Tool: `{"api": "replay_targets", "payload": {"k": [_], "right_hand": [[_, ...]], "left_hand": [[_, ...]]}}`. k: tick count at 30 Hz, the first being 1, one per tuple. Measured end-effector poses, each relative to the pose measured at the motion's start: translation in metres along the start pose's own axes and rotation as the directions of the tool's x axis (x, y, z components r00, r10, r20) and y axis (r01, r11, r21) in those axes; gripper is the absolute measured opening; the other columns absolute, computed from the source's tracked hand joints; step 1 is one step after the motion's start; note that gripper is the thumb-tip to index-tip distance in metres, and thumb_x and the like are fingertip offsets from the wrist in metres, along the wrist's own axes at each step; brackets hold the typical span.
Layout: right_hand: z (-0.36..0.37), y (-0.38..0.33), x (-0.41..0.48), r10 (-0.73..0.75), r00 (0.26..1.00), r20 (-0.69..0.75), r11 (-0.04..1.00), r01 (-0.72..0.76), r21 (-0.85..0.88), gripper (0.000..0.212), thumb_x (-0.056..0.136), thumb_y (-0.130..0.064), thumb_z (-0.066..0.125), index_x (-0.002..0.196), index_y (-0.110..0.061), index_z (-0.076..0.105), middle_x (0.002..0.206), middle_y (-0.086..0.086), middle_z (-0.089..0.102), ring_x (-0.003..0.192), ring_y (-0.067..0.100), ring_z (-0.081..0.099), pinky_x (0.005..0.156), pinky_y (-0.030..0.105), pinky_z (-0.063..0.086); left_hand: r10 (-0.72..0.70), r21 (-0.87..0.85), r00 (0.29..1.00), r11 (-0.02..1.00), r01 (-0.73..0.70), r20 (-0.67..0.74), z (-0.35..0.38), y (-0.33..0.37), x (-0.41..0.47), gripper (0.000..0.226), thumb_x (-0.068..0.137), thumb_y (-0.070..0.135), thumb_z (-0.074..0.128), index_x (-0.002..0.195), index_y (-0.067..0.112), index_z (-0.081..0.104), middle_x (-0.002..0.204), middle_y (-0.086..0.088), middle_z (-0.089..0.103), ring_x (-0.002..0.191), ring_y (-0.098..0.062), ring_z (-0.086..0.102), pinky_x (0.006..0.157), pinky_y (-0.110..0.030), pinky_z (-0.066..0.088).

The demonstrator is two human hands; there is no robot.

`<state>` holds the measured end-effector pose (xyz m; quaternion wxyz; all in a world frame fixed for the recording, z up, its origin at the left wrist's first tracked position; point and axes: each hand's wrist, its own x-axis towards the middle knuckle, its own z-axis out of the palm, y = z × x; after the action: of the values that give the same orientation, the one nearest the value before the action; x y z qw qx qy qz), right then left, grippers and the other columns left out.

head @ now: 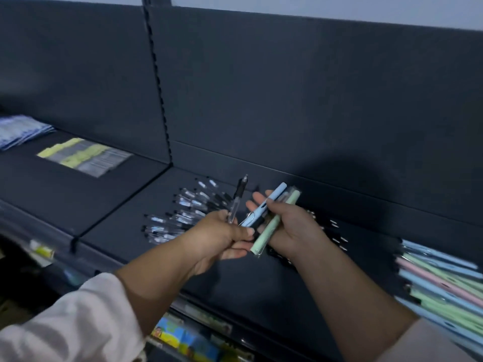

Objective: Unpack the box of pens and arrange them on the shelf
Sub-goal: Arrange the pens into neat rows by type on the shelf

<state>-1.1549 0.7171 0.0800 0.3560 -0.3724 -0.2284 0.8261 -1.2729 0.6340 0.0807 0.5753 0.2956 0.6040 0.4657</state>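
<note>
My left hand (222,236) grips a clear pen with a black clip (236,199), which points up and away over the dark shelf (125,215). My right hand (292,226) holds a light blue pen (264,207) and a pale green pen in a clear sleeve (274,223). The two hands nearly touch above the shelf's middle. Rows of clear black-tipped pens (177,215) lie on the shelf behind my left hand. More dark pens (337,236) lie partly hidden behind my right hand. No box is in view.
A pile of pastel pens (441,280) in blue, green and pink fills the shelf's right end. Yellow and grey packets (83,156) and blue packets (21,130) lie on the left shelf section. Colourful items (183,335) sit on a lower shelf.
</note>
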Motion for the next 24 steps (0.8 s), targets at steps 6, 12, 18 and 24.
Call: {"api": "replay_targets", "payload": {"k": [6,12,18,24], "right_hand": [[0.031,0.029,0.020,0.030,1.000,-0.006,0.972,-0.031,-0.231,0.010,0.097,-0.008,0.052,0.103,-0.011,0.059,0.092,0.010,0.070,0.087,0.024,0.069,0.072,0.039,0.055],[0.063,0.047,0.036,-0.149,0.989,0.006,0.827,0.128,-0.547,0.010,0.095,-0.008,0.054,0.091,-0.016,0.058,0.072,0.003,0.068,0.060,0.014,0.056,0.050,0.022,0.042],[0.082,0.052,0.058,-0.308,0.932,0.188,0.284,0.279,-0.917,0.007,0.083,-0.015,0.070,0.086,-0.018,0.065,0.069,-0.003,0.061,0.060,0.010,0.052,0.057,0.021,0.042],[0.098,0.056,0.077,-0.293,0.920,0.260,-0.137,0.229,-0.964,0.014,0.081,-0.027,0.071,0.090,-0.018,0.066,0.085,0.000,0.067,0.080,0.019,0.062,0.073,0.028,0.047]], "left_hand": [[0.010,0.008,0.985,1.000,-0.009,-0.174,-0.058,0.000,-0.001,0.018,0.088,0.003,0.062,0.084,0.015,0.050,0.067,-0.003,0.069,0.051,-0.008,0.061,0.045,-0.017,0.044],[0.027,0.022,0.974,1.000,-0.022,-0.227,-0.104,0.004,-0.007,0.015,0.092,0.008,0.059,0.091,0.015,0.045,0.075,-0.006,0.072,0.053,-0.011,0.062,0.043,-0.018,0.041],[0.018,-0.052,0.953,0.998,-0.036,-0.302,-0.149,0.003,-0.017,0.010,0.094,0.014,0.058,0.101,0.012,0.052,0.076,-0.007,0.071,0.045,-0.007,0.053,0.041,-0.017,0.038],[-0.001,-0.114,0.944,0.993,-0.039,-0.331,-0.175,-0.002,-0.022,0.007,0.093,0.016,0.059,0.099,0.013,0.057,0.075,-0.006,0.071,0.041,-0.006,0.046,0.041,-0.018,0.034]]}}
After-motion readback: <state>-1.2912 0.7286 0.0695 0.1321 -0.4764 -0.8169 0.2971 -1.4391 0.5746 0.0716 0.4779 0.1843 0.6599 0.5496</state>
